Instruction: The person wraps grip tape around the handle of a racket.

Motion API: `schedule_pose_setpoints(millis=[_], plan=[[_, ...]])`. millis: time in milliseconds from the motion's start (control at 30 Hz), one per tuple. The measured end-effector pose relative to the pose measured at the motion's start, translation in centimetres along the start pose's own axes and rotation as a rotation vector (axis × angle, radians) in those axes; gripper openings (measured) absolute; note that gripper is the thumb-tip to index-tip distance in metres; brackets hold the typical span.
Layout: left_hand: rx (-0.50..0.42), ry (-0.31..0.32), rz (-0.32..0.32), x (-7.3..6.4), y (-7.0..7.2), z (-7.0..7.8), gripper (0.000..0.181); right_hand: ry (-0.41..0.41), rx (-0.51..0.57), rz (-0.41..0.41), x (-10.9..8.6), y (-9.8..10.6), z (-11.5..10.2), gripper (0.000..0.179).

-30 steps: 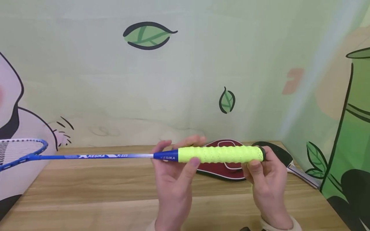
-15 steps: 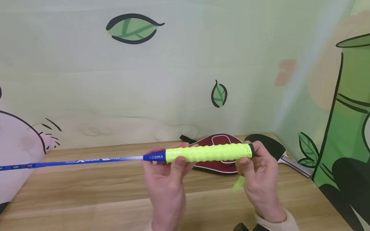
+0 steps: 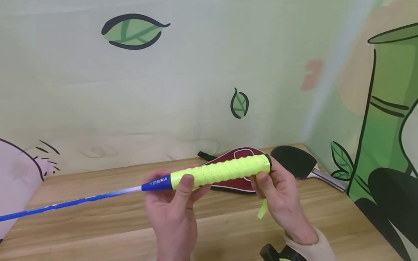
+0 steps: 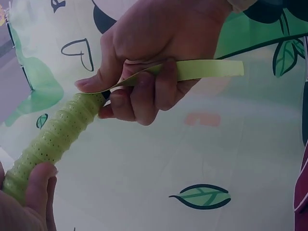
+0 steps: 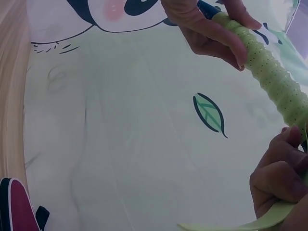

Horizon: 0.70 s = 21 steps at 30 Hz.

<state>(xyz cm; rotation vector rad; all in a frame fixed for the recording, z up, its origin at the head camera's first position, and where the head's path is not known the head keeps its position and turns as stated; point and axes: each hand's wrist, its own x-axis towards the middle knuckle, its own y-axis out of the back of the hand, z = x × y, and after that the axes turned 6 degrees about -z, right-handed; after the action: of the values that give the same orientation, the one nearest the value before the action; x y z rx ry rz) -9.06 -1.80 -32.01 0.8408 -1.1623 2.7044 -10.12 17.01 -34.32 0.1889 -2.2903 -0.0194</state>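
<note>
A blue badminton racket (image 3: 156,182) is held in the air, its shaft running down to the left and its head outside the head view. Ribbed, dotted neon-yellow overgrip (image 3: 222,170) covers its handle. My left hand (image 3: 174,215) holds the handle near the blue cone, thumb along the front side. At the black butt end, my right hand (image 3: 282,195) pinches the grip tape. A loose tape tail (image 4: 211,69) passes through its curled fingers and sticks out beyond them in the left wrist view; the right wrist view also has this tail (image 5: 236,225).
Behind the handle, a dark red paddle case (image 3: 225,157) lies on the wooden table (image 3: 98,210). A black table tennis bat (image 3: 294,161) rests to its right. A black object (image 3: 269,252) shows at the bottom edge. A printed cloth backdrop (image 3: 183,90) stands behind.
The racket has tilted, its handle end now higher than the shaft, which points down left. Both hands shifted left in view. The tape tail has come into sight below my right hand.
</note>
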Motion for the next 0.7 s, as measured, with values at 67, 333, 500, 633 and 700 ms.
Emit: schedule_pose_setpoints(millis=[67,333,500,633,700], plan=[[-0.014,0.026,-0.040,0.05,0.05,-0.05,0.030,0.015,-0.010,0.014,0.00,0.03,0.05,0.015],[-0.079,0.105,-0.282,0.11,0.35,-0.73,0.028,0.119,0.083,0.014,-0.14,-0.20,0.54,0.022],[-0.379,0.106,-0.407,0.19,0.51,-0.77,0.048,0.125,0.027,0.005,-0.22,-0.38,0.60,0.024],[-0.540,0.135,-0.403,0.37,0.52,-0.35,0.049,0.171,0.038,-0.004,-0.31,-0.66,0.83,0.032],[-0.604,0.169,-0.373,0.34,0.43,-0.11,0.047,0.198,0.050,0.005,-0.33,-0.82,0.96,0.033]])
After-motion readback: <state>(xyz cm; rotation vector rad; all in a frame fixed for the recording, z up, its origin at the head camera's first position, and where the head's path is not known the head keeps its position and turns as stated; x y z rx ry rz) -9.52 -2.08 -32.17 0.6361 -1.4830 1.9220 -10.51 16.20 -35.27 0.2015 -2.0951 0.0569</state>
